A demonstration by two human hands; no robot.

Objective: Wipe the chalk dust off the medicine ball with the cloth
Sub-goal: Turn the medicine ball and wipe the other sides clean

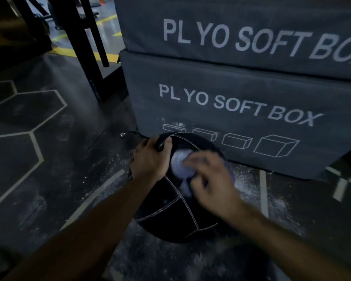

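The left hand (150, 159) is curled over the medicine ball (174, 207) on the floor, steadying it; the cloth (180, 163) is gripped by the blurred right hand (209, 179). Firm, overlapping strokes along the seams are advised.

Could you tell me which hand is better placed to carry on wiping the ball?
The right hand: it holds the pale crumpled cloth against the black stitched medicine ball, while the left hand grips the ball's top.

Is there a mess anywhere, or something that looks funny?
Yes. White chalk dust is scattered over the dark floor around the medicine ball, with specks on the lower plyo box too. The right hand is blurred, rubbing the cloth.
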